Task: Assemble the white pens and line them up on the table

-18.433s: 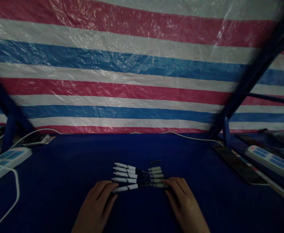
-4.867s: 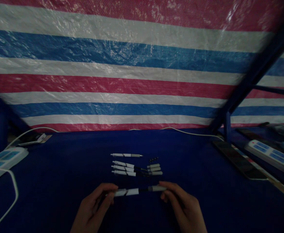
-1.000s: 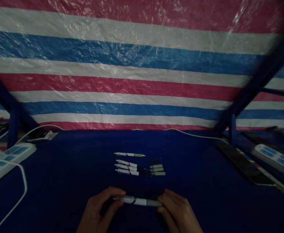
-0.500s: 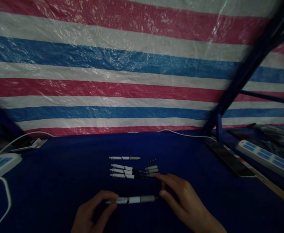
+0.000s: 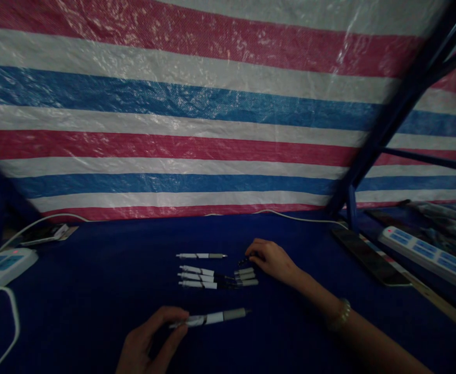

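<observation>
My left hand (image 5: 156, 335) pinches the rear end of a white pen with a grey grip (image 5: 216, 317), its tip pointing right. Farther back, my right hand (image 5: 269, 258) has its fingertips together over some small dark pieces (image 5: 243, 261); whether one is between the fingers is hidden. Three white pen barrels (image 5: 197, 277) lie side by side, with dark refills sticking out to the right. Several loose grey grip sections (image 5: 247, 282) rest by the refill tips. Behind them lies a whole white and grey pen (image 5: 200, 255).
White power strips stand at left (image 5: 8, 265) and right (image 5: 426, 254). A dark phone-like slab (image 5: 368, 257) lies at right, near a blue metal frame (image 5: 379, 124). A white cable (image 5: 302, 218) runs along the back, below a striped plastic sheet (image 5: 197, 140).
My right hand has moved away from the held pen's tip and the grey grips, back to the small dark pieces. The pen in my left hand now tilts slightly up at its tip.
</observation>
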`<action>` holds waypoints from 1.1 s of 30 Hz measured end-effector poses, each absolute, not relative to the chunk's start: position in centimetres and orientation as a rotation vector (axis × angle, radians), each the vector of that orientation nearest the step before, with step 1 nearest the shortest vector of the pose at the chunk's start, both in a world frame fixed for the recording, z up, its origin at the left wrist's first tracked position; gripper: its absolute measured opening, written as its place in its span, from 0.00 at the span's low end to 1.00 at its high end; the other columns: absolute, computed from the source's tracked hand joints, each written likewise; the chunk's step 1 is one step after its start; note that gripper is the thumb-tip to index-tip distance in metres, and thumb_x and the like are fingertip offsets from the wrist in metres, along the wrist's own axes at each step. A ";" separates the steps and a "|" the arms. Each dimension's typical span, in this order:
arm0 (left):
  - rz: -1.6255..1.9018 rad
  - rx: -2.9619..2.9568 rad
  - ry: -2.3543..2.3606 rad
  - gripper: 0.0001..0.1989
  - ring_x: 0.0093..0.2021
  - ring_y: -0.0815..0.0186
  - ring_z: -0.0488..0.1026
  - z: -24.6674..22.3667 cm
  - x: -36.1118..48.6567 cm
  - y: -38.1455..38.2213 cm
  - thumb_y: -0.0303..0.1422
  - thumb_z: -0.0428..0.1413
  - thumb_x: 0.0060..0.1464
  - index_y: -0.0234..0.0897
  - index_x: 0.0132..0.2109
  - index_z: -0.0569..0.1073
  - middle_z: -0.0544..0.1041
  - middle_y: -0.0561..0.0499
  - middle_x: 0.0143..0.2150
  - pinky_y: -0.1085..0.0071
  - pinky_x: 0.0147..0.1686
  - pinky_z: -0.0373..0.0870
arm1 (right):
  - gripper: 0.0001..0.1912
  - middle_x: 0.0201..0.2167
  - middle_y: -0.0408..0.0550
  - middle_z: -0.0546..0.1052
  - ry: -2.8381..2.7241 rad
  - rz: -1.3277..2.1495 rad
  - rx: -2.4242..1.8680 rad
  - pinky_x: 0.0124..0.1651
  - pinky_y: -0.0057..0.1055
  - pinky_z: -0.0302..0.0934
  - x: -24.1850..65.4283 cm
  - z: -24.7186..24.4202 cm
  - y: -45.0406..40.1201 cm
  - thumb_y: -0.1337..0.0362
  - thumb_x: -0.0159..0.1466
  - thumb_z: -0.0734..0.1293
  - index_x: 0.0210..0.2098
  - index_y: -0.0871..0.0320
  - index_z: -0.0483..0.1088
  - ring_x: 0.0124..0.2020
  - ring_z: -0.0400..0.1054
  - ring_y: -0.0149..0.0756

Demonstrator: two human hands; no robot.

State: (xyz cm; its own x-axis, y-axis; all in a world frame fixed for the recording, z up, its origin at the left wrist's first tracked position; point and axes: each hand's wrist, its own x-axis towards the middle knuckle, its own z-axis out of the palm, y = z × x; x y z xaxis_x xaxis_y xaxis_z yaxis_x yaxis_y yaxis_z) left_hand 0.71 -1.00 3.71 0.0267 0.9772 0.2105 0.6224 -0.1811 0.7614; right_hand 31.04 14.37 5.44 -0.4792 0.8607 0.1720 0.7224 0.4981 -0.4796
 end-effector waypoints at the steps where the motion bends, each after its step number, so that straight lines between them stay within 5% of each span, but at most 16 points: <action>1: 1.015 1.843 1.619 0.08 0.37 0.65 0.81 3.7 0.8 -1.0 0.40 0.56 0.57 0.46 0.38 0.79 0.83 0.56 0.35 0.79 0.38 0.76 | 0.11 0.31 0.44 0.77 -2.326 0.491 -1.314 0.33 0.27 0.62 31.1 5.6 14.2 0.75 0.56 0.67 0.35 0.55 0.77 0.29 0.71 0.33; 7: 1.069 1.818 1.610 0.07 0.36 0.64 0.81 3.8 0.8 -1.0 0.39 0.57 0.56 0.45 0.37 0.79 0.84 0.56 0.34 0.78 0.37 0.77 | 0.08 0.31 0.46 0.78 -2.077 0.567 -1.345 0.32 0.26 0.66 31.3 7.4 9.1 0.67 0.65 0.62 0.39 0.58 0.73 0.33 0.74 0.35; 12: 1.078 1.819 1.575 0.05 0.36 0.65 0.82 3.7 0.7 -1.1 0.38 0.59 0.54 0.47 0.37 0.79 0.83 0.57 0.34 0.80 0.37 0.77 | 0.03 0.30 0.44 0.79 -1.734 0.875 -1.286 0.30 0.25 0.68 29.8 6.2 2.7 0.65 0.61 0.68 0.33 0.56 0.75 0.32 0.75 0.36; 19: 1.043 1.816 1.597 0.05 0.36 0.65 0.81 3.5 0.8 -1.2 0.37 0.58 0.55 0.46 0.38 0.79 0.83 0.57 0.35 0.80 0.38 0.76 | 0.04 0.31 0.43 0.80 -1.676 0.827 -1.267 0.37 0.26 0.69 28.8 3.7 1.1 0.64 0.63 0.67 0.33 0.54 0.75 0.35 0.76 0.37; 33: 1.053 1.791 1.618 0.05 0.36 0.64 0.81 4.0 1.1 -1.3 0.38 0.59 0.54 0.46 0.37 0.79 0.83 0.56 0.34 0.80 0.37 0.76 | 0.05 0.29 0.44 0.77 -1.767 0.709 -1.131 0.33 0.25 0.67 28.1 3.7 0.8 0.64 0.65 0.66 0.34 0.54 0.74 0.30 0.74 0.35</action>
State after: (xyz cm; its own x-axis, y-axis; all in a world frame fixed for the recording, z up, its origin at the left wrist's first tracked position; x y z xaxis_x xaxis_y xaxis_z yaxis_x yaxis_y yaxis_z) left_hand 1.09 -1.32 3.97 -0.0071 0.9775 0.2108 0.5884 -0.1663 0.7912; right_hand 28.09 0.80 3.71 -0.1831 0.9082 0.3764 0.3960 0.4186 -0.8173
